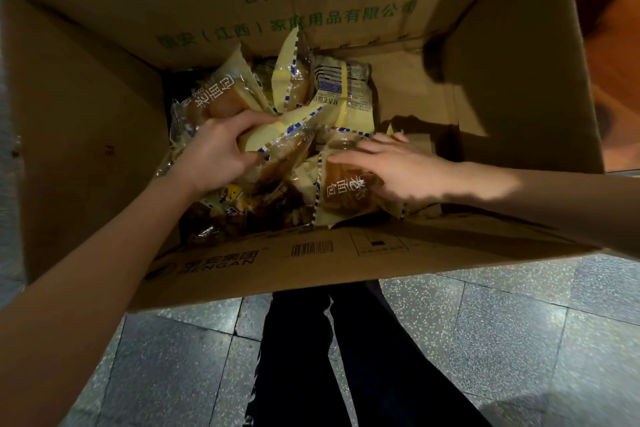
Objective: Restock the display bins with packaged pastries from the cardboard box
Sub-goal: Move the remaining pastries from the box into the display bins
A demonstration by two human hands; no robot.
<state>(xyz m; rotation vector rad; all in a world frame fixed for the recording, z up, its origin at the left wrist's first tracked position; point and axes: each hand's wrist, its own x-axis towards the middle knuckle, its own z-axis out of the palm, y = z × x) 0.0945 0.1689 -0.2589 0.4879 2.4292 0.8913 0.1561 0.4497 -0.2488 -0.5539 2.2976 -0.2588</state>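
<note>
Speckled grey floor tiles (485, 340) lie under us, and on them stands the open cardboard box (104, 114), its walls tall and its load low in the bottom. We lean over it with both arms inside. The packaged pastries (332, 94) lie in a loose heap toward the box's left side and middle, crinkled clear-and-yellow wrappers overlapping at all angles, with bare cardboard showing on the right.

Our left hand (214, 152) grips a yellow-topped pack (277, 135), fingers curled round its end. Our right hand (391, 166) rests on a lettered pack (343, 191) near the front wall, fingers nearly straight and spread over the wrapper, not yet closed round it.

We judge that we are gathering packs to carry out. To do it well, we should close the right fingers round the lettered pack by its sealed edge or under its body, not squeeze the soft bread, and lift each pack straight up so its corners come free of the wrappers lying across it. The yellow-topped pack overlaps its neighbours, so a slow pull should keep them from dragging along.

What stands in the way is mostly the box itself: the near flap (311, 253) leans toward our dark trousers (346, 357), and the high walls crowd our forearms. The display bins are not in view, so we cannot say which way the packs must travel.
</note>
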